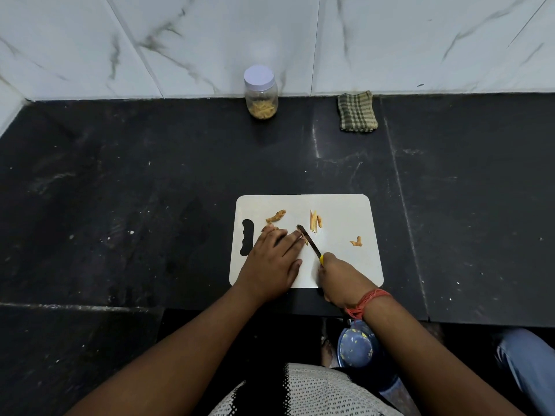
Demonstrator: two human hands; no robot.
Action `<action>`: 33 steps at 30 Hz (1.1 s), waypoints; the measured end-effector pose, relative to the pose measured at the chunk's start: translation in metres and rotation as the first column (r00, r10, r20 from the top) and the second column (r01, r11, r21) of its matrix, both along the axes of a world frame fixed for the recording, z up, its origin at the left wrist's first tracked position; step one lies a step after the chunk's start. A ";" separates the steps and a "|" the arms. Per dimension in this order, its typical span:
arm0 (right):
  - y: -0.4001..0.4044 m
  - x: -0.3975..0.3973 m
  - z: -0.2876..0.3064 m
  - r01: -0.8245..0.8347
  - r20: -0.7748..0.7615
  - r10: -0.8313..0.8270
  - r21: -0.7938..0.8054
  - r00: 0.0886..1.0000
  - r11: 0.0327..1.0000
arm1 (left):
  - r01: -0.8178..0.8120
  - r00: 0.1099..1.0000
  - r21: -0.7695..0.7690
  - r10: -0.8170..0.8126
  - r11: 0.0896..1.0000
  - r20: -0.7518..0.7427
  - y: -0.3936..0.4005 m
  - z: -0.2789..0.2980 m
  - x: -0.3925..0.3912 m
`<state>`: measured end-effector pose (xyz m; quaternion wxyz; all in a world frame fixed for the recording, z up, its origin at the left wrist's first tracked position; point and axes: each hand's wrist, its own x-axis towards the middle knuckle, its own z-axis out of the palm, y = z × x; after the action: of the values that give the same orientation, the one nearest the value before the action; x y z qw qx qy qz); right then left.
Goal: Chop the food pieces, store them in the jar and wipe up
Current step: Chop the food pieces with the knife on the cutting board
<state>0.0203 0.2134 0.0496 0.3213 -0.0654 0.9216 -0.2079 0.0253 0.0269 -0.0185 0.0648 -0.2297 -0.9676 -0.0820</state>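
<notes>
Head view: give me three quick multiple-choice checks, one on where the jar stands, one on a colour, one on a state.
1. Where is the jar?
A. On the cutting board
B. At the back by the wall, left of the folded cloth
C. In the left hand

2. What colour is the cutting board?
A. White
B. Green
C. Red

3. How is the jar now?
A. Lid off
B. Tipped over
C. Lid on, upright

Key:
1 B: it stands against the tiled wall, with the folded cloth to its right.
2 A: the board shows white on the dark counter.
3 C: the pale lid sits on top.
</notes>
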 end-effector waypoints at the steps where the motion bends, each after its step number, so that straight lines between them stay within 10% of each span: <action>1: 0.000 0.000 0.000 -0.002 0.003 0.002 -0.002 1.000 1.000 | -0.001 1.000 -0.006 0.001 1.000 0.000 0.000 0.000 0.000; 33: 0.007 0.007 0.003 -0.089 -0.054 0.092 0.063 0.994 0.994 | -0.075 0.996 -0.080 0.079 0.994 0.036 0.005 0.005 0.001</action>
<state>0.0271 0.2202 0.0529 0.3058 -0.1033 0.9323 -0.1632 0.0267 0.0318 -0.0138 0.0398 -0.1929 -0.9793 -0.0458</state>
